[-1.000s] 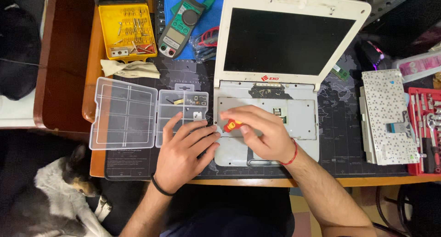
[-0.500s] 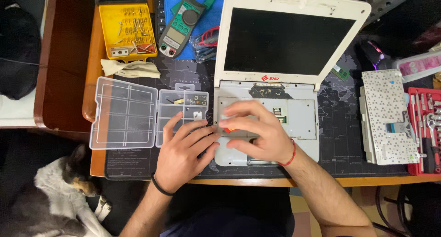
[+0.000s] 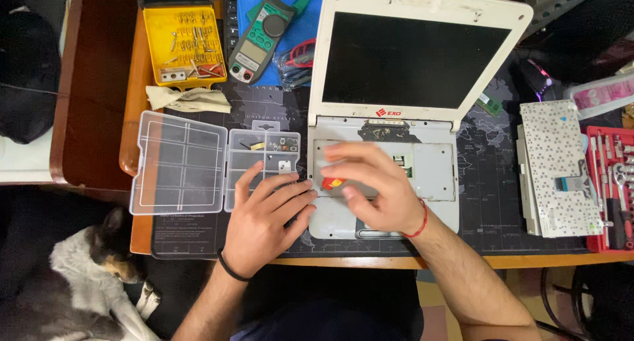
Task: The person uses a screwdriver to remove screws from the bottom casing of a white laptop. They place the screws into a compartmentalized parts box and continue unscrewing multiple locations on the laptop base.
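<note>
Right hand closed around my red-handled screwdriver over the open white laptop, left hand open and empty, fingers spread flat beside the clear parts box.

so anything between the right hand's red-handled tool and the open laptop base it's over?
Nothing visible. The right hand holds the red-handled tool directly over the bare laptop base, keyboard already removed. The left hand rests at the base's left edge, beside the clear parts box, off the tool's path.

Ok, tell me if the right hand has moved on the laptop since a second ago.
Barely. The right hand stays over the white laptop's base, just below the hinge, pinching a red-handled tool; only the fingers shifted slightly.
</note>
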